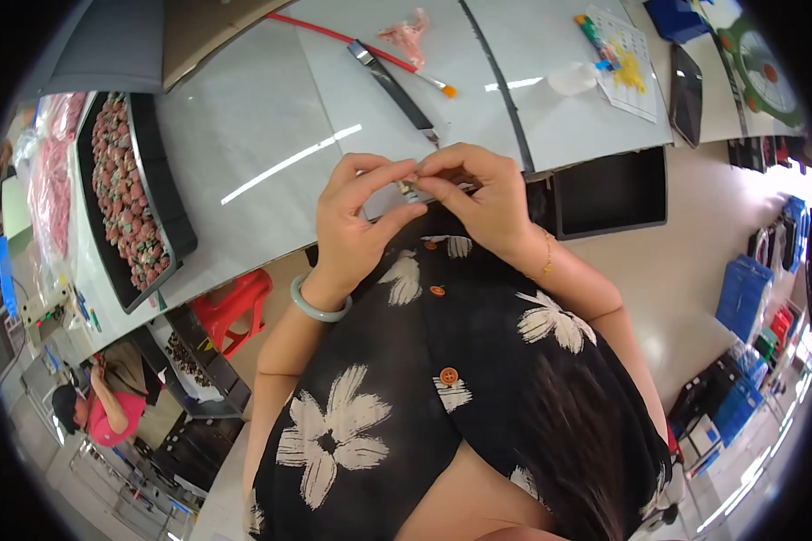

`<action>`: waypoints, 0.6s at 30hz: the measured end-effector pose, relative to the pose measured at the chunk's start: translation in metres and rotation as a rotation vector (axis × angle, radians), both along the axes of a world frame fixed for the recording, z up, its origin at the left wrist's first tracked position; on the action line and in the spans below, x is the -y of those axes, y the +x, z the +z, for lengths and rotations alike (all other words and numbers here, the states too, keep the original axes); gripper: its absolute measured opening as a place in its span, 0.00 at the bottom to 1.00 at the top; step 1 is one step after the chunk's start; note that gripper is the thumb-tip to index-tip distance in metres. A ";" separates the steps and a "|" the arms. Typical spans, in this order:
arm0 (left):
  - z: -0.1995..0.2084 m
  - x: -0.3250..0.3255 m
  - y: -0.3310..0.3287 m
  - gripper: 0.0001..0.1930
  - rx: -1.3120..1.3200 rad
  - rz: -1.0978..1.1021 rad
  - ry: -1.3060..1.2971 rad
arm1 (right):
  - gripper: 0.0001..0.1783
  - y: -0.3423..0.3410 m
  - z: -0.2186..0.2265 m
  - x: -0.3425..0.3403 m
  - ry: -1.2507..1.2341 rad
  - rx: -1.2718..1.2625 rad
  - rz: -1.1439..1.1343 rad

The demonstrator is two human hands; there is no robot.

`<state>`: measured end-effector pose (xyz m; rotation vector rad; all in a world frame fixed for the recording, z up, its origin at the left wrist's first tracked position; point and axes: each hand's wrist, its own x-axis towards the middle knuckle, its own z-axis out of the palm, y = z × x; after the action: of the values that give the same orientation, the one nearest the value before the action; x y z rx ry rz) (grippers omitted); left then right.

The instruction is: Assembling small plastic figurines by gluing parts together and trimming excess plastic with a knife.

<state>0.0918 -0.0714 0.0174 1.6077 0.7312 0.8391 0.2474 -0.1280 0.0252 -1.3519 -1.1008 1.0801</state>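
My left hand [356, 216] and my right hand [485, 194] meet in front of my body at the table's near edge. Between their fingertips is a small piece [410, 191], pale yellowish with dark and whitish parts; its kind is too small to make out. The right thumb and index finger pinch it at its upper end. On the other side, the left index finger and thumb curve around it. Just beyond the fingers lies a black-handled tool [397, 95] with a flat metal end. A thin red rod or tube [356, 42] crosses behind that tool.
A black tray [158, 180] full of small reddish and grey pieces stands left on the grey table [244, 135]. Pink crumpled material [409, 38] lies farther back. An empty-looking black bin [612, 194] is at right, a red stool [235, 307] below left. Another person [108, 410] works far left.
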 end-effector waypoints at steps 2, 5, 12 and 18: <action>0.003 0.003 0.003 0.19 -0.049 0.030 0.074 | 0.06 0.001 0.006 0.004 -0.025 0.025 -0.028; 0.015 0.004 0.010 0.19 -0.157 0.014 0.246 | 0.05 0.007 0.010 0.006 -0.083 -0.088 -0.028; 0.009 0.003 0.019 0.18 -0.167 -0.002 0.433 | 0.11 0.037 0.012 0.015 0.297 0.354 0.078; 0.013 -0.009 0.001 0.20 0.416 -0.070 -0.449 | 0.08 0.175 0.024 0.014 -0.047 0.581 -0.636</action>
<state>0.0929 -0.0625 0.0308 1.0107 0.5147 0.8514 0.4219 -0.1419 0.0492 -1.9423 -0.9292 0.2478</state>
